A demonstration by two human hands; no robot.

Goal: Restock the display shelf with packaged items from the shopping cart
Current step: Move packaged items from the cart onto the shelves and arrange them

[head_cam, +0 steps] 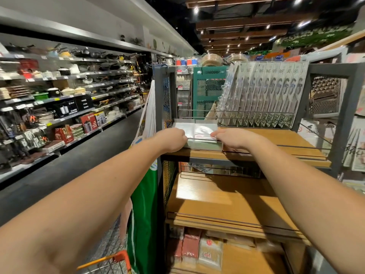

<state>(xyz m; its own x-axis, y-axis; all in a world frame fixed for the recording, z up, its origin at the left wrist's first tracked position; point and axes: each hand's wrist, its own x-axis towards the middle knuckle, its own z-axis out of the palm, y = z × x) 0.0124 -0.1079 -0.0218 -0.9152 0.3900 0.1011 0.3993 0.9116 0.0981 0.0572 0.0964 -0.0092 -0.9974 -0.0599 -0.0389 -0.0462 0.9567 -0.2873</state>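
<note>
- Far left, long wall shelves (65,91) run down the aisle, stacked with pots, pans, kettles and boxed kitchenware; the small labels cannot be read.
- Low at the bottom edge, the orange handle and wire rim of the shopping cart (110,263) show; what lies in it is out of view.
- Just right of the cart, a green and white bag (145,194) hangs against the left side of the display shelf (276,143), a wooden unit in a dark metal frame.
- The left hand (173,139) has its fingers curled over the left end of a stack of clear flat packets (199,133) lying on the top board at its front left corner, behind the thin wire rail.
- The right hand (235,138) grips the right end of the same packets, fingers bent down over the edge; the two hands are apart with the stack between them.
- Behind the packets, a wire rack (237,117) holds a row of long silvery packs (276,91) standing upright and leaning back, filling the right part; its left part holds none.
- The middle board (227,196) is bare wood.
- The lowest level holds red and pale bagged goods (199,252), lying side by side.
- Far right, more hanging packs (355,147) are blurred.
</note>
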